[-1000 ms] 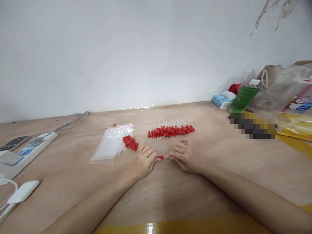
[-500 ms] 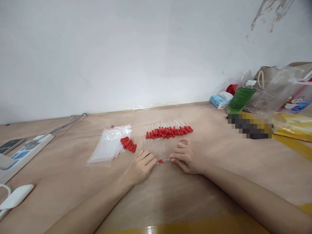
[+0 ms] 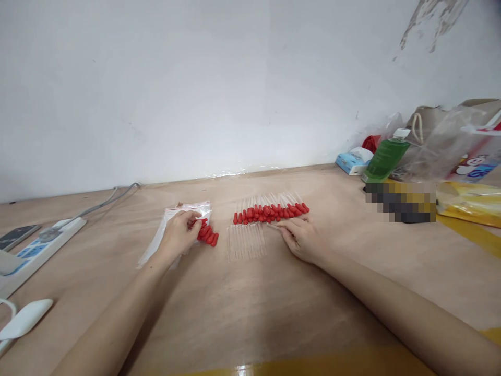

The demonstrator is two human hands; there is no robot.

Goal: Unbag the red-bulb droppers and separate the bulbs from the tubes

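Observation:
My left hand (image 3: 180, 234) reaches over the small pile of red rubber bulbs (image 3: 208, 235), its thumb and fingers closed on one bulb at the pile's left end. Beneath that hand lie clear plastic zip bags (image 3: 156, 244). In my right hand (image 3: 302, 237) a thin clear dropper tube (image 3: 274, 225) is pinched, its free end pointing left. Beside it rests a row of bare clear tubes (image 3: 246, 242). Just behind that row lies a heap of droppers with red bulbs (image 3: 270, 211), their clear stems pointing to the wall.
On the left are a white power strip (image 3: 50, 250) with a grey cable, a phone (image 3: 18, 236) and a white plastic object (image 3: 29, 318). A green bottle (image 3: 385, 156), a blue tissue pack (image 3: 352, 162) and plastic bags (image 3: 462, 151) stand at the back right.
My left hand has moved left from the table's middle to the red bulbs. My right hand has shifted slightly away from me. The bulb-tipped tube between my hands no longer shows there.

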